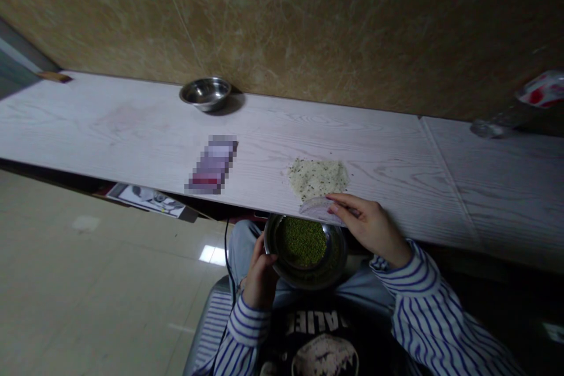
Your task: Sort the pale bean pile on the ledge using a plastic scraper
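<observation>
Left hand [259,279]: gripping the steel bowl [338,263] at its rim.
Bowl contents: green mung beans [304,241], mounded centrally.
Right hand [368,226]: fingers over a half-round pale piece [315,209], material unclear.
Patch: speckled pale grains [317,178], loosely spread, touching that piece.

The left hand [261,279] hides part of the steel bowl [337,270].

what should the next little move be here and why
Probably the right hand should draw the curved scraper a little toward the table edge, easing the speckled pile into the metal bowl. The scraper sits at the pile's near side, and the left hand holds the bowl just below that edge.
</observation>
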A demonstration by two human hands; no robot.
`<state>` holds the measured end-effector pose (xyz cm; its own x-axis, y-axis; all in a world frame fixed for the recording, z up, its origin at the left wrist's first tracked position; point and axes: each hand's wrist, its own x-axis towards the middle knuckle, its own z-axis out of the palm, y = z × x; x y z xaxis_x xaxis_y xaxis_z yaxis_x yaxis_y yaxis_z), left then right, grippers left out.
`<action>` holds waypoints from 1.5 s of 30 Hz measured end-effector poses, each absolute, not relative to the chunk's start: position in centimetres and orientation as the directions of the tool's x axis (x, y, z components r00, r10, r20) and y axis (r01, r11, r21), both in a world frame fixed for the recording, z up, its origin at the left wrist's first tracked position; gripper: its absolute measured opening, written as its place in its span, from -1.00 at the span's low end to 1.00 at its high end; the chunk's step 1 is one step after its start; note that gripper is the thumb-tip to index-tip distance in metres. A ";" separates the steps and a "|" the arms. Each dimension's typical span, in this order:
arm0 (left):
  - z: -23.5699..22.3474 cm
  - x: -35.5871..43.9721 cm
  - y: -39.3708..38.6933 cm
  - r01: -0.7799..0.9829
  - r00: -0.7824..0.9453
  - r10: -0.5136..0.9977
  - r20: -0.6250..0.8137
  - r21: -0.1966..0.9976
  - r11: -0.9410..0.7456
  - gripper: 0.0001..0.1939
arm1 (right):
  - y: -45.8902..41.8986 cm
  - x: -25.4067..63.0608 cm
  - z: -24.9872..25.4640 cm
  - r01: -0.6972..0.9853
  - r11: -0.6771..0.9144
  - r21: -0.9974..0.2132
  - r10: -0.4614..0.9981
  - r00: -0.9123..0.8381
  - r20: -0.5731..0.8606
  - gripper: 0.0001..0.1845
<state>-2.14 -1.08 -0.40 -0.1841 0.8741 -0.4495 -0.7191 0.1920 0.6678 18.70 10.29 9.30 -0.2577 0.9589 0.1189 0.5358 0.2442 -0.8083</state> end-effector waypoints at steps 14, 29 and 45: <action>-0.2 -2.5 -1.2 -0.740 -0.170 0.878 -0.447 0.646 0.186 -0.49 | 10.9 19.2 8.9 0.589 0.231 -0.775 0.973 -0.165 0.165 -0.69; -0.5 -2.8 -1.2 -0.743 -0.172 0.877 -0.448 0.644 0.183 -0.47 | 10.9 18.2 9.5 0.573 0.241 -0.784 0.965 -0.224 0.134 -0.71; 0.1 -2.7 -1.2 -0.743 -0.199 0.882 -0.426 0.653 0.148 -0.48 | 9.2 16.1 9.0 0.631 0.332 -0.701 0.943 -0.216 0.253 -0.67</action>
<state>-2.72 -1.21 0.09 -0.1991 0.8824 -0.4264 -0.7429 0.1478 0.6528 16.15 9.18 9.02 -0.2156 0.9431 0.2530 0.6307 0.3323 -0.7012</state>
